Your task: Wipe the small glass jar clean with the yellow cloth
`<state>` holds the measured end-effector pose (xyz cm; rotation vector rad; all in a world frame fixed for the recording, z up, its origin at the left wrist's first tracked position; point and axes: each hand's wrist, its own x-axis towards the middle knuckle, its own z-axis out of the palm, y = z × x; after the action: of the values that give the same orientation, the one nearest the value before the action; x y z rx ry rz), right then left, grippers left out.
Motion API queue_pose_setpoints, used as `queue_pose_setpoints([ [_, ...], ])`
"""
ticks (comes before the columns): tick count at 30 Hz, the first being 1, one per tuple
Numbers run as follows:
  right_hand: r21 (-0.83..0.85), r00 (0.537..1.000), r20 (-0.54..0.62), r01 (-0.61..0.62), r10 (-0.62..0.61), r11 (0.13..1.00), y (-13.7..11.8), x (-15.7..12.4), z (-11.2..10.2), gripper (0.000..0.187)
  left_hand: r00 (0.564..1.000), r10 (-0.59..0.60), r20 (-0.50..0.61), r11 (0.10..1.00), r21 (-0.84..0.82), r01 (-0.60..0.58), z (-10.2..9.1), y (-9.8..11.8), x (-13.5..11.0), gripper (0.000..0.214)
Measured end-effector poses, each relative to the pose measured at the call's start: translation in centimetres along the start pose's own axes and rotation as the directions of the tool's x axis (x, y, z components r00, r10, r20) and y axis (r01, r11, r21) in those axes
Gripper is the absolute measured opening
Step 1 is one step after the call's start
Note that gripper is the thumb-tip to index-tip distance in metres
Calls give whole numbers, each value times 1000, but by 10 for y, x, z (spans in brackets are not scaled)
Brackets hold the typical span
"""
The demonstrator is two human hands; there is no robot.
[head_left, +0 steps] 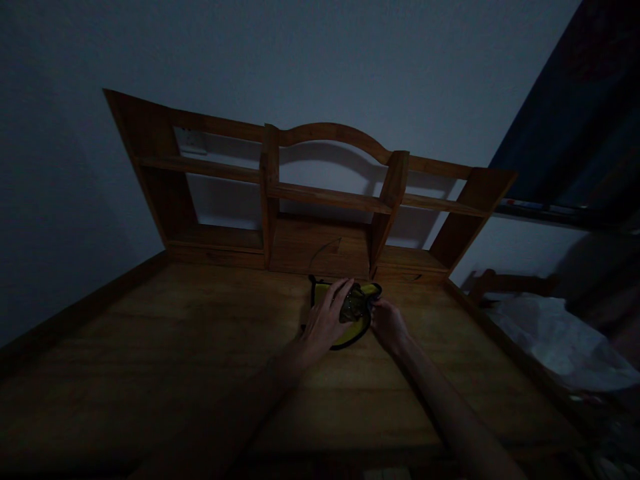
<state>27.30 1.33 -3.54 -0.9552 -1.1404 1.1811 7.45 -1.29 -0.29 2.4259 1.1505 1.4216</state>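
Observation:
A small yellow pouch with black trim [350,330] lies on the wooden desk [200,347], close to the shelf unit at the back. My left hand [325,323] rests flat on its left part with the fingers stretched out over it. At the pouch's right edge, my right hand [387,325] has its fingers curled around the black trim. A dark greenish patch [354,305] shows between the two hands; I cannot make out what it is in the dim light.
A wooden shelf unit [320,193] with bare shelves stands at the back of the desk against a pale wall. To the right, beyond the desk's edge, lie a white sheet or bag [555,337] and a piece of wooden furniture [505,283]. The room is very dark.

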Motion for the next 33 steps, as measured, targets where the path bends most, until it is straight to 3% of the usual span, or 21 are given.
queue_pose_setpoints([
  [3,243,981,33,-191,189,951,0,0,-1,4,1000,-10,-13,1000,-9,10,2,-1,0,88],
  [8,294,966,49,-258,255,920,-3,-4,-1,4,1000,-11,-21,1000,-18,10,9,-3,-2,84],
  [13,298,962,92,-271,255,915,-6,-8,3,13,1000,14,-13,999,-31,-15,11,-6,-4,85],
  [22,124,975,134,-194,177,973,-7,-9,-9,32,993,95,64,995,-33,-93,14,-8,-7,85],
  [27,127,969,174,-196,173,972,-4,-8,-13,30,995,72,74,996,-55,-68,15,-9,-9,86],
  [33,89,976,166,-157,141,984,-12,-8,-2,24,981,35,193,995,-94,-17,21,-8,-9,93],
])
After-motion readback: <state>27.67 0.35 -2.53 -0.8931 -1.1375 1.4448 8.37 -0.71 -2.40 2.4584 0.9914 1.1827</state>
